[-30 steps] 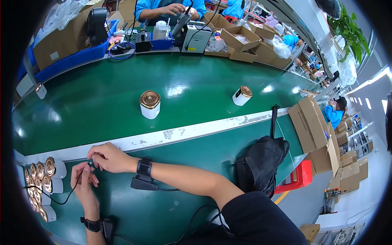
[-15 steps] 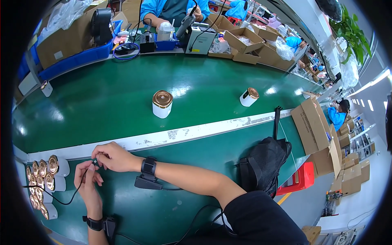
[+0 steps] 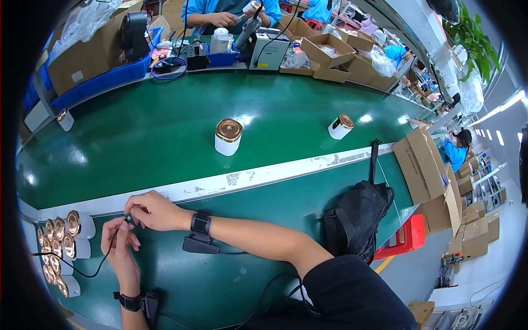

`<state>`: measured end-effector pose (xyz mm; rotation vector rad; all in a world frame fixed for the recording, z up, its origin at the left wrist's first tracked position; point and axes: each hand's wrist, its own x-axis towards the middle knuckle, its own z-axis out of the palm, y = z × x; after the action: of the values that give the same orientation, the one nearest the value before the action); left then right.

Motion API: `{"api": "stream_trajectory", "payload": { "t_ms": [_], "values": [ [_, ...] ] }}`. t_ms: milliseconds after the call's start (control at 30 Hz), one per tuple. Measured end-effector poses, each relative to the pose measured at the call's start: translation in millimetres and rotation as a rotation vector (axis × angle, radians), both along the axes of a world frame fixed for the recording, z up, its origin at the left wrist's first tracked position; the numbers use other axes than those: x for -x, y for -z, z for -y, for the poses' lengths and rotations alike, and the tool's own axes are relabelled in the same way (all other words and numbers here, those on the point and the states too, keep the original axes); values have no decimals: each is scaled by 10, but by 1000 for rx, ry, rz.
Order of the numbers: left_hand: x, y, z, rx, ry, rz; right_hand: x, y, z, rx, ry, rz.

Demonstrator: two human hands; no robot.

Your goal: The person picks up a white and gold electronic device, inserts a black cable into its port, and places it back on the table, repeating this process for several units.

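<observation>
At the near left, my left hand (image 3: 120, 247) pinches the end of a thin black cable (image 3: 99, 269) by its small plug (image 3: 128, 219). My right hand (image 3: 157, 212) meets it from the right, its fingers curled closed beside the plug. Whether those fingers hold something is hidden. Left of my hands, several white canisters with shiny gold tops (image 3: 80, 224) lie grouped on the green table, and the cable runs across them. Both wrists wear black straps with small black modules (image 3: 201, 245).
Beyond a white rail (image 3: 231, 180), a green belt (image 3: 159, 121) carries ribbed white-and-gold canisters (image 3: 227, 144). A black mesh bag (image 3: 357, 220) lies at right, near a red stool (image 3: 410, 239) and an open cardboard box (image 3: 421, 165). A co-worker in blue (image 3: 220, 14) sits opposite.
The canisters on the belt have shifted a little to the right. The co-worker opposite has raised a hand. My hands stay almost in place at the plug.
</observation>
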<state>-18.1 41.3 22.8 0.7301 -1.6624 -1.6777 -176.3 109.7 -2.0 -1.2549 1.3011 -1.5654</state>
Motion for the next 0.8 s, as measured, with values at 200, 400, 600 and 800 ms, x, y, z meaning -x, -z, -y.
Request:
{"api": "stream_trajectory", "payload": {
  "t_ms": [200, 400, 600, 800],
  "values": [
    [7, -19, -17, 2, 17, 0, -26, 36, 4, 19, 25, -12],
    [-17, -6, -18, 24, -1, 20, -32, 51, 5, 40, 61, 2],
    [20, 39, 11, 50, -20, 18, -10, 72, 9, 76, 69, -53],
    [10, 51, -10, 40, -24, 25, -16, 36, -26, 35, 67, -19]
  ]
}}
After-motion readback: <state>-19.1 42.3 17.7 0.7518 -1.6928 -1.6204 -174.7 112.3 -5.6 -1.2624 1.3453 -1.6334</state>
